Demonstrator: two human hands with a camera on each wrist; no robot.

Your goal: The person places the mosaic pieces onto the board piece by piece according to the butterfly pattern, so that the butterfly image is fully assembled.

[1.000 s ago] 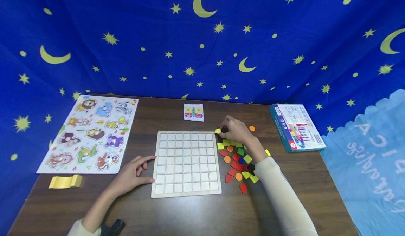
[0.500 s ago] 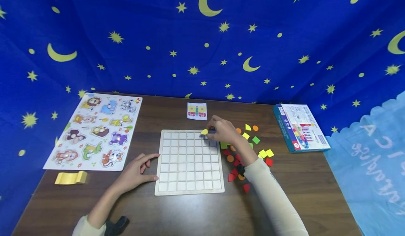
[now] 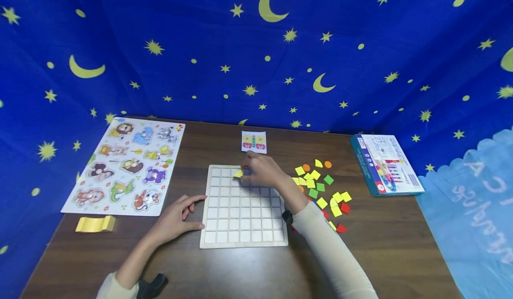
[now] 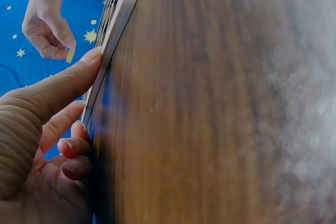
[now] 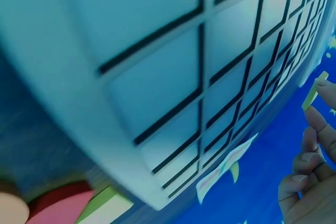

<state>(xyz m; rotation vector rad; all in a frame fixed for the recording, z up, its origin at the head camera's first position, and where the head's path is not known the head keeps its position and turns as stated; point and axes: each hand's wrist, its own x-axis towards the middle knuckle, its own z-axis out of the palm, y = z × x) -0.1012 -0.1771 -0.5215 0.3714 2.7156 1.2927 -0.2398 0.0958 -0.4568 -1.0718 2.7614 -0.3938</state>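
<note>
A pale wooden grid board [image 3: 244, 210] with square cells lies in the middle of the table. Over its far rows my right hand [image 3: 262, 170] pinches a yellow quarter-circle tile [image 3: 238, 173] between thumb and fingertip. The right wrist view shows that tile [image 5: 315, 92] edge-on, held above the board. My left hand [image 3: 178, 216] rests at the board's left edge, its thumb and index fingertips touching the rim; its other fingers are loosely bent. Behind the board lies a small picture card [image 3: 254, 142] with a butterfly pattern.
Loose yellow, green, red and orange tiles [image 3: 322, 203] spread right of the board, partly hidden by the right forearm. An animal puzzle board [image 3: 128, 167] lies at the left, with a yellow wavy block [image 3: 95, 224] before it. A box [image 3: 386, 164] lies at the far right.
My right hand has carried the yellow quarter-circle tile leftward from the tile pile to over the board's far rows. The left hand keeps its place at the board's edge. The view has shifted slightly.
</note>
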